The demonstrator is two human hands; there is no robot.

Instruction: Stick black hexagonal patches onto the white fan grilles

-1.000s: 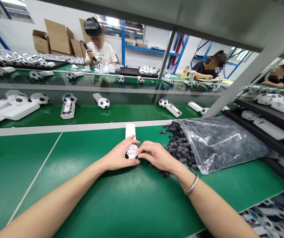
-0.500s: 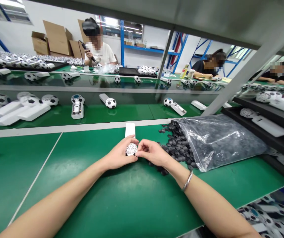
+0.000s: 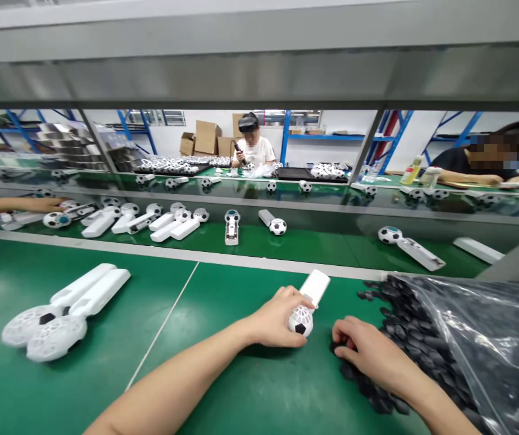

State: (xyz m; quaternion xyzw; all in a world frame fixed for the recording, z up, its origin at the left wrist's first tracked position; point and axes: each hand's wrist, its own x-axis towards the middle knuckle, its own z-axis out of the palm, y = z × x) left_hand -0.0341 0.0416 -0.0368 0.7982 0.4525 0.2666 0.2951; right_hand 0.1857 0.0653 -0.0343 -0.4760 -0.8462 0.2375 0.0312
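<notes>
My left hand (image 3: 274,319) grips a small white hand-held fan (image 3: 307,304) by its football-shaped grille head, which shows one black patch. The fan's white handle points away from me over the green mat (image 3: 223,386). My right hand (image 3: 368,353) rests, fingers curled down, on a heap of small black pieces (image 3: 379,362) that spills from a clear plastic bag (image 3: 472,338) to the right. Whether it holds a piece is hidden.
Two white fans with grille heads (image 3: 55,314) lie on the mat at the left. A conveyor belt (image 3: 313,241) behind carries several more fans. A co-worker's hand (image 3: 44,204) reaches onto it at far left. Other people sit at benches behind. A grey shelf (image 3: 259,54) hangs overhead.
The view swung left and up. My right hand left the fan head and dropped onto the black pieces. The fan head now shows a black patch.
</notes>
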